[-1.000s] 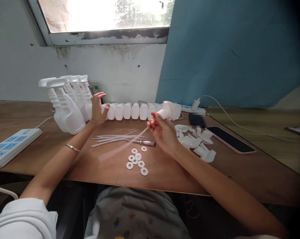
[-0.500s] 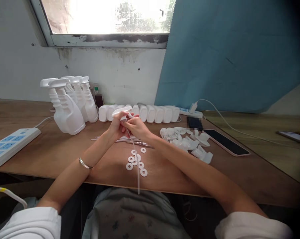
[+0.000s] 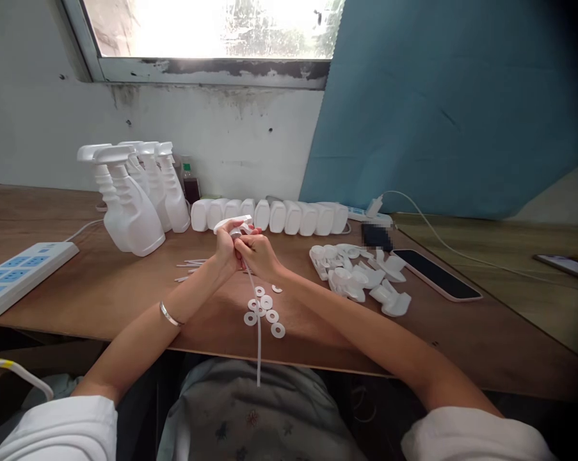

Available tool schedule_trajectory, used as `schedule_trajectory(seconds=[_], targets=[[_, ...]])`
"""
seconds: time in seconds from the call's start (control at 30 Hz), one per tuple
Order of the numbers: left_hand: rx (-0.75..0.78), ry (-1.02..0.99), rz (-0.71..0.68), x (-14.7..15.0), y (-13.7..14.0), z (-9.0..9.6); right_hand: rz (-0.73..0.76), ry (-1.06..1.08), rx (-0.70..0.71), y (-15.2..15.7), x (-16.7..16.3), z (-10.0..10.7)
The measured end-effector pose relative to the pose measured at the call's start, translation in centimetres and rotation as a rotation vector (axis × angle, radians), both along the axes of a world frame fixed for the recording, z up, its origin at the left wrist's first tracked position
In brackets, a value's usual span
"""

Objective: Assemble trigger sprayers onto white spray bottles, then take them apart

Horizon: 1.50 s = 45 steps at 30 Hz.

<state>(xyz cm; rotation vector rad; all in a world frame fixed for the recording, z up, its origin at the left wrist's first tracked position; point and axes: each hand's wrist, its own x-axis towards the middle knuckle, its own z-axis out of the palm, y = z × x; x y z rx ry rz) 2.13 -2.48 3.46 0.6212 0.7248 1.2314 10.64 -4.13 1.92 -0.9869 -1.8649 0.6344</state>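
A white trigger spray head [image 3: 235, 223] is gripped in my left hand [image 3: 227, 248], its nozzle end up and the fingers wrapped round its body. Closed against its underside, my right hand [image 3: 260, 256] pinches at the collar, where a thin white dip tube [image 3: 258, 333] comes out. The tube hangs down past the table's front edge. What lies right between the fingertips is partly hidden. Several flat white washers [image 3: 266, 302] lie on the table below my hands. More loose tubes [image 3: 187, 263] lie behind my left wrist.
Assembled spray bottles [image 3: 137, 211] stand at the left, beside a power strip [image 3: 27, 272]. A row of white bottles [image 3: 276, 218] lines the back. Loose spray heads [image 3: 353, 272] are piled at the right, near a phone [image 3: 435, 274] and a cable [image 3: 423, 224].
My right hand has curled more tightly and turned at the collar. The dip tube's lower end has swung slightly left. The spray head stays in my left hand.
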Motion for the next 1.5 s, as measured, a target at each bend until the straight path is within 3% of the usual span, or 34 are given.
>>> schedule_trajectory(seconds=[0.07,0.3,0.53,0.7,0.8,0.87,0.97,1.1,1.23,1.37,1.5], targets=[[-0.082,-0.069,0.01,0.2,-0.2,0.3,0.007,0.022,-0.009,0.1,0.2,0.1],[-0.061,-0.145,-0.015,0.9,-0.3,0.4,0.066,0.104,-0.019,0.1,1.0,0.1],[-0.013,-0.297,0.109,2.9,-1.1,1.6,0.16,0.288,-0.022,0.5,1.8,0.6],[-0.026,-0.443,0.107,2.7,-0.9,3.3,0.204,0.356,-0.037,-0.7,2.4,0.8],[0.086,-0.452,0.01,1.4,-0.8,5.3,0.286,0.37,-0.079,-1.6,2.2,0.3],[0.182,-0.375,0.018,0.5,-0.6,6.7,0.215,0.422,-0.06,-1.5,2.2,0.0],[0.275,-0.228,0.118,-0.7,-0.5,8.3,-0.04,0.6,-0.052,0.0,3.0,-0.2],[0.312,-0.091,0.186,-1.7,-1.0,9.3,-0.305,0.767,-0.283,2.2,4.6,-1.0],[0.276,-0.083,0.122,-1.5,-1.3,8.9,-0.355,0.707,-0.466,2.5,4.7,-2.3],[0.135,-0.084,0.007,-0.7,-0.2,6.6,-0.298,0.597,-0.563,1.7,4.3,-3.1],[0.031,0.049,0.099,-0.2,0.8,3.6,-0.307,0.488,-0.548,1.1,5.6,-3.1]])
